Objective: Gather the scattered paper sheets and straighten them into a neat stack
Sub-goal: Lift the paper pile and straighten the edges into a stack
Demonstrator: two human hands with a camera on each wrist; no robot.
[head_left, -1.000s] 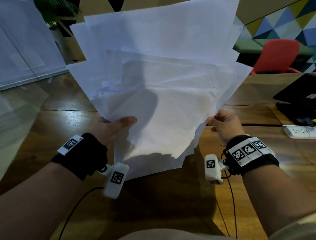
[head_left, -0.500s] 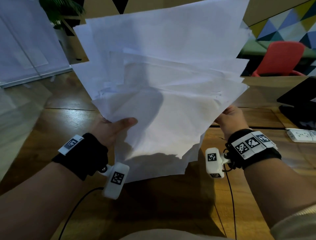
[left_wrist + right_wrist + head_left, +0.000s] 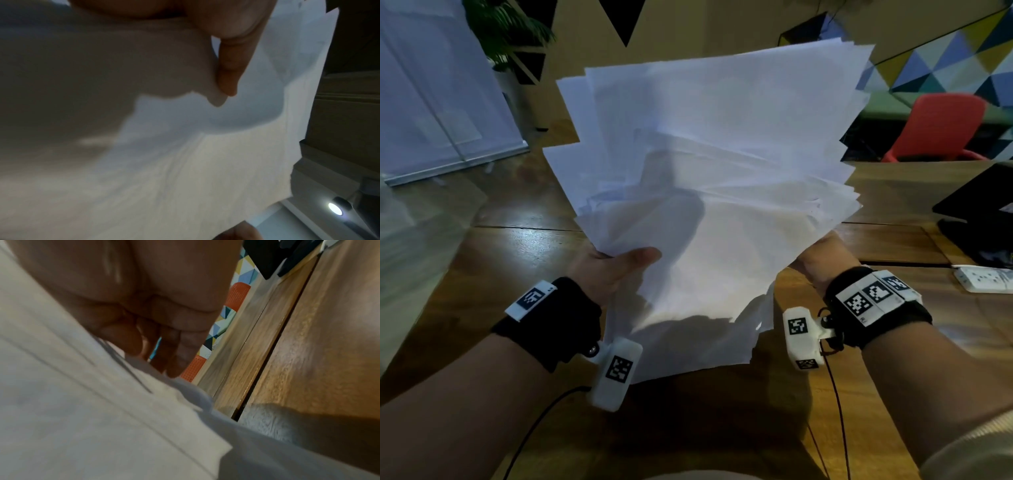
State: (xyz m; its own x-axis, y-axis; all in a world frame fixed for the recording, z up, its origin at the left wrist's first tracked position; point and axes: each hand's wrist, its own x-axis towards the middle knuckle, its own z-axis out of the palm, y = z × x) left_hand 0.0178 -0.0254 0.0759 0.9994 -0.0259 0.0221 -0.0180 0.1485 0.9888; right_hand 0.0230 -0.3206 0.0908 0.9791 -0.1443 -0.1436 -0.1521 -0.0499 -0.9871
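Paper sheets (image 3: 715, 192) are held up in the air over the wooden surface (image 3: 887, 377), fanned out with corners poking every way. The left hand (image 3: 606, 270) pinches the lower left edge, thumb on top; the right hand (image 3: 822, 260) grips the right edge, fingers curled behind. Thin, floppy, slightly crumpled stuff, so a looser hold is probably best here: the bottom edges get tapped on the surface until they drop level, then the sides are squared up.
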